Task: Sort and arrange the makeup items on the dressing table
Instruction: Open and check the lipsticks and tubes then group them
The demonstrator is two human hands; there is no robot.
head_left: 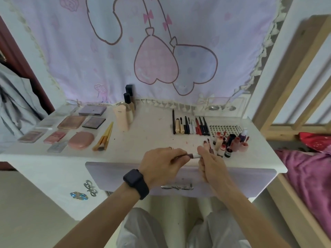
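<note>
Above the front edge of the white dressing table point(136, 140), both hands meet on one small lip product point(192, 155) with a dark red middle and a white end. My left hand point(161, 165), with a black watch on the wrist, grips its dark handle end. My right hand point(209, 161) pinches the white end. Just beyond my right hand stands a cluster of small lip tubes and bottles point(231, 142). A row of pencils and mascaras point(189, 126) lies behind it. Palettes and compacts point(71, 122) fill the left side, with makeup brushes point(104, 138) beside them.
Foundation bottles point(128, 108) stand at the back centre against a pink cartoon curtain point(143, 51). A studded sheet point(225, 129) lies at the right. The closed drawer point(179, 179) sits below my hands. A wooden bed frame point(295, 68) and magenta bedding point(309, 172) are close on the right.
</note>
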